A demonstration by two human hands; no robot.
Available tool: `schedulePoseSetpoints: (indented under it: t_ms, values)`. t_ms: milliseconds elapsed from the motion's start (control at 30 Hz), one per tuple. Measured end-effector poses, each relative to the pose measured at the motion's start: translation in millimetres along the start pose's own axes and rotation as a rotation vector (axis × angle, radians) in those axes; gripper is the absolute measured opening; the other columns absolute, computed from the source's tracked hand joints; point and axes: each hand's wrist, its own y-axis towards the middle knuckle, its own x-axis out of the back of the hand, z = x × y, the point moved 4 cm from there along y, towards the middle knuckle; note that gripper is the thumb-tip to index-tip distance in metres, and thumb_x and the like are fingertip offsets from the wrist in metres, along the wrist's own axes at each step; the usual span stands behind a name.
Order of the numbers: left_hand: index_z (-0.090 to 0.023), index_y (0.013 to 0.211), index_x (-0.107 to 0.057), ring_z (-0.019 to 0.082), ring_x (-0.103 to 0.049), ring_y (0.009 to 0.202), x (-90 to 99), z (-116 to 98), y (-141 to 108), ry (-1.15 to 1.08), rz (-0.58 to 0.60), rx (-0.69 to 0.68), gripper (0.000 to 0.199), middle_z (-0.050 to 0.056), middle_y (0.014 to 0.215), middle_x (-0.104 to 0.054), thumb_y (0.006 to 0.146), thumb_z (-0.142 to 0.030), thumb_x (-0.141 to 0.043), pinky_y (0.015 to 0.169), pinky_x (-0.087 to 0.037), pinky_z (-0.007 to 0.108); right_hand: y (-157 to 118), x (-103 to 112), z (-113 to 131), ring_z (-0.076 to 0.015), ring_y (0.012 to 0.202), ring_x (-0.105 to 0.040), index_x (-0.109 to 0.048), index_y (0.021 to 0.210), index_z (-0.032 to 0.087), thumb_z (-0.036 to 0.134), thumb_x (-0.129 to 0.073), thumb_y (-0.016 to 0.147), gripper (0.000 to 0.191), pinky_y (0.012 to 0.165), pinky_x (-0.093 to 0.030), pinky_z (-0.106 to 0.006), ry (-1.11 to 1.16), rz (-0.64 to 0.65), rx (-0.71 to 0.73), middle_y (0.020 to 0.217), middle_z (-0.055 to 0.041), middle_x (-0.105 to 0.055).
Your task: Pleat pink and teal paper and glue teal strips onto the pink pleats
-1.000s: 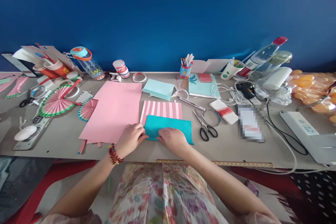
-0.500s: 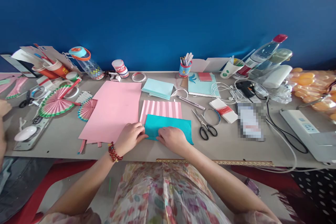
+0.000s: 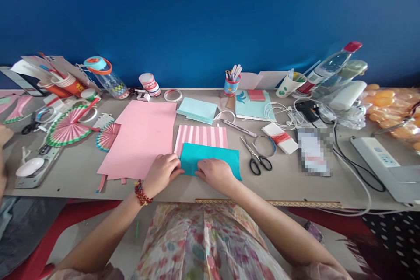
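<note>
A teal paper (image 3: pixel 218 153) lies in front of me, overlapping the lower part of a pleated pink paper (image 3: pixel 205 135). My left hand (image 3: pixel 161 172), closed, has its fingers pressed together at the teal paper's left edge. On the lower edge of the same paper rests my right hand (image 3: pixel 215 175), its fingers curled and its thumb against the edge. A large pink sheet (image 3: pixel 144 135) spreads beside my left hand. Black-handled scissors (image 3: pixel 256 157) lie partly open to the right of the teal paper.
Light blue papers (image 3: pixel 197 109), a pen cup (image 3: pixel 231 85) and a cutter (image 3: pixel 240 128) stand or lie farther back. Pleated fans (image 3: pixel 69 126) are at the left, near another person's hand (image 3: pixel 5 135). A thread-wound card (image 3: pixel 279 138) and a power strip (image 3: pixel 382 162) are at the right.
</note>
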Motion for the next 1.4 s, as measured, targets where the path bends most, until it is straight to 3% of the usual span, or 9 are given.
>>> schedulePoseSetpoints:
  t_ms: [667, 833, 1033, 1167, 1400]
  values:
    - [-0.021, 0.088, -0.057, 0.019, -0.059, 0.084, 3.9, 6, -3, -0.112, 0.019, -0.004, 0.02, 0.002, 0.09, -0.062, 0.098, -0.035, -0.048, 0.076, -0.041, 0.033, 2, -1, 0, -0.0225, 0.089, -0.066, -0.066, 0.098, 0.019, 0.04, -0.055, 0.095, 0.024, 0.064, -0.04, -0.026, 0.0, 0.005, 0.002, 0.094, -0.0074, -0.072]
    - [-0.021, 0.098, -0.061, 0.022, -0.058, 0.092, 5.5, -7, -5, -0.026, -0.005, -0.045, 0.017, 0.005, 0.096, -0.063, 0.099, -0.024, -0.044, 0.08, -0.043, 0.037, 1, 2, 1, -0.0234, 0.09, -0.066, -0.066, 0.098, 0.019, 0.039, -0.055, 0.096, 0.024, 0.065, -0.042, -0.026, -0.001, 0.019, -0.001, 0.096, -0.0079, -0.072]
    - [-0.022, 0.117, -0.063, 0.022, -0.057, 0.1, -4.5, -41, -12, -0.05, 0.007, -0.249, 0.031, 0.009, 0.108, -0.064, 0.099, -0.018, -0.037, 0.088, -0.05, 0.04, 1, 5, 4, -0.0229, 0.092, -0.066, -0.066, 0.098, 0.018, 0.036, -0.056, 0.095, 0.021, 0.066, -0.042, -0.026, 0.006, 0.044, -0.022, 0.098, -0.0091, -0.071]
    - [-0.022, 0.116, -0.063, 0.022, -0.058, 0.099, -13.9, -44, -15, -0.009, -0.001, -0.26, 0.03, 0.008, 0.107, -0.065, 0.1, -0.021, -0.038, 0.086, -0.052, 0.039, -1, 6, 1, -0.0217, 0.091, -0.065, -0.066, 0.096, 0.018, 0.037, -0.057, 0.095, 0.021, 0.066, -0.04, -0.025, 0.046, 0.03, -0.012, 0.098, -0.0087, -0.071]
    - [-0.025, 0.137, -0.049, 0.024, -0.055, 0.098, -20.4, -43, -14, 0.054, 0.034, -0.273, 0.04, 0.008, 0.11, -0.063, 0.098, -0.021, -0.044, 0.085, -0.049, 0.041, -23, 14, -27, -0.0169, 0.085, -0.061, -0.066, 0.089, 0.02, 0.035, -0.057, 0.096, 0.018, 0.065, -0.034, -0.025, 0.12, 0.002, -0.029, 0.09, -0.0026, -0.07]
